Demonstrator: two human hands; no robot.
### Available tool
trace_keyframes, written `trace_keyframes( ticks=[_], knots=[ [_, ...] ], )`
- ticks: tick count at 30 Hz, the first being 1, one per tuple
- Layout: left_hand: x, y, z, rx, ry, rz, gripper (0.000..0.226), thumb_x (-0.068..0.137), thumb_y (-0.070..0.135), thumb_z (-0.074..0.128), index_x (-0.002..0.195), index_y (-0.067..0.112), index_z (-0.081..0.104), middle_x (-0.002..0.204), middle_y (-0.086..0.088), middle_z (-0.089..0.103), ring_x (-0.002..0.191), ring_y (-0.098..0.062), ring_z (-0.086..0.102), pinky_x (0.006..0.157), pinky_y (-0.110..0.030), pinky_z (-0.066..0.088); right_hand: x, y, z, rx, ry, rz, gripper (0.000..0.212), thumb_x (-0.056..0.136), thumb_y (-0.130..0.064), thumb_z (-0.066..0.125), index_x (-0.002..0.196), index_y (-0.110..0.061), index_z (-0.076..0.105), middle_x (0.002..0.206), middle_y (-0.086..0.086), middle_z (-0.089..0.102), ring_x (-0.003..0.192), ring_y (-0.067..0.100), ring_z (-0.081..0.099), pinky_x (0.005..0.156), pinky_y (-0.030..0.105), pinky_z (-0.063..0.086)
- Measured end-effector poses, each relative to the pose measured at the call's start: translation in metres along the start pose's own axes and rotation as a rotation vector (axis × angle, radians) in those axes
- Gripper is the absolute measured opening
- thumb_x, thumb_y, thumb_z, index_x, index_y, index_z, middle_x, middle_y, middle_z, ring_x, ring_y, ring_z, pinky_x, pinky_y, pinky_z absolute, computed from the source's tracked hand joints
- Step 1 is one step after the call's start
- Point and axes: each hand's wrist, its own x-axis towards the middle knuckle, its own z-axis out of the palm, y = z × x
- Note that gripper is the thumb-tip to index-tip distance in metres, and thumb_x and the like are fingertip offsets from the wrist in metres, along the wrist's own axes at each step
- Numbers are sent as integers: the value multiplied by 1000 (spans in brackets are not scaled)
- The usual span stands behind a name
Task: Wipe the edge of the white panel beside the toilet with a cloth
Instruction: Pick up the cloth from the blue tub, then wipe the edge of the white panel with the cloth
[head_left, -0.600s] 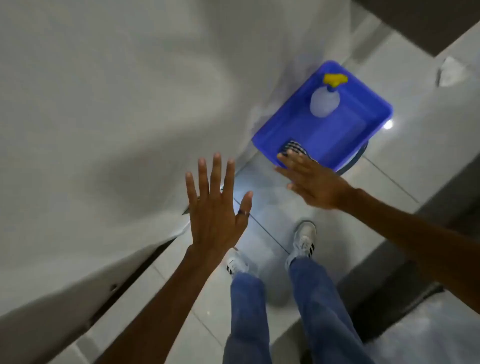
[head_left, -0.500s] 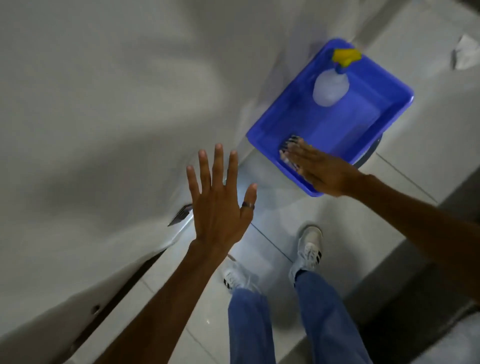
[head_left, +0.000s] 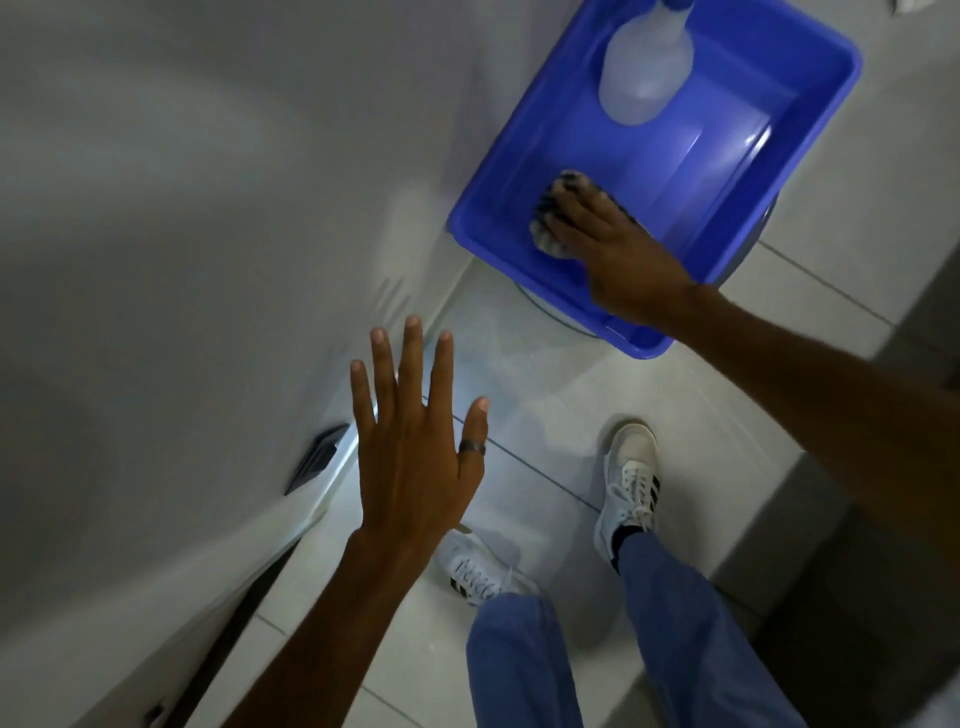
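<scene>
Right hand in the blue tub on the cloth, left hand spread flat in mid-frame

The right hand (head_left: 618, 254) reaches from the right edge into the blue tub (head_left: 810, 119) at upper right, fingers curled down over the checked cloth (head_left: 563, 187) near the tub's lower-left wall; whether they actually pinch it cannot be told. The left hand (head_left: 415, 457) hovers at centre, palm down, fingers fanned wide, holding nothing, a ring (head_left: 471, 447) on the thumb. The white panel (head_left: 182, 234) fills the left half, its lower edge running diagonally just beside the left hand. A spray bottle (head_left: 644, 67) lies in the tub's far end. Open tiled floor (head_left: 545, 395) lies between panel edge, tub and the two shoes
</scene>
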Motion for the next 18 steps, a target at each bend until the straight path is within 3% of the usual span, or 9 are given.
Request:
trace_keyframes(
  ticks=[5, 7, 10, 12, 13, 15, 16, 18],
  knots=[
    [-24, -32, 16, 162, -14, 71, 76, 104, 58, 45, 167, 15, 38, 177, -16, 25, 164, -39, 16, 132, -57, 8, -53, -122, 45, 281, 220, 54, 79, 85, 16, 41, 159, -9, 31, 171, 19, 26, 161, 40, 12, 131, 60, 21],
    [-31, -48, 36, 244, -35, 135, 78, 104, 59, 44, 168, 15, 35, 177, -16, 23, 164, -38, 11, 132, -58, 5, -76, -157, 98, 432, 195, 75, 73, 88, 14, 44, 158, -3, 34, 170, 21, 27, 160, 43, 14, 132, 58, 19],
    [-32, -77, 73, 361, -51, 213, 79, 105, 60, 41, 170, 16, 32, 178, -17, 19, 163, -36, 3, 132, -55, -8, -90, -187, 186, 755, 115, 274, 53, 103, 7, 38, 156, 5, 29, 169, 23, 19, 160, 40, 11, 131, 64, 19],
    [-27, -92, 94, 433, -50, 240, 78, 106, 60, 35, 171, 16, 27, 179, -17, 14, 163, -36, -2, 131, -52, -16, -78, -194, 229, 949, 149, 444, 49, 110, -15, 28, 155, 3, 24, 168, 28, 20, 159, 44, 17, 129, 66, 21],
    [-22, -98, 104, 470, -45, 254, 77, 108, 59, 30, 172, 16, 25, 180, -17, 12, 164, -35, -3, 131, -52, -19, -67, -191, 246, 1025, 193, 511, 51, 110, -17, 29, 158, -2, 24, 170, 25, 21, 159, 45, 22, 129, 65, 23],
    [-8, -104, 122, 545, -2, 267, 75, 109, 57, 21, 172, 16, 22, 180, -18, 10, 165, -36, -2, 130, -52, -22, -36, -171, 279, 1129, 310, 637, 56, 107, 4, 37, 161, -9, 27, 172, 15, 25, 153, 47, 36, 126, 62, 32],
    [0, -107, 131, 571, 42, 260, 75, 109, 57, 22, 172, 16, 23, 179, -18, 12, 165, -36, 0, 131, -51, -22, -20, -157, 294, 1159, 356, 673, 63, 104, 9, 38, 162, -13, 27, 172, 11, 27, 147, 43, 45, 125, 55, 37],
    [18, -109, 147, 598, 154, 249, 73, 109, 54, 36, 170, 16, 29, 178, -19, 19, 164, -34, 3, 132, -48, -20, 14, -124, 316, 1228, 431, 680, 65, 103, 6, 38, 162, -21, 29, 170, 6, 34, 123, 16, 58, 114, 37, 38]
  ],
)
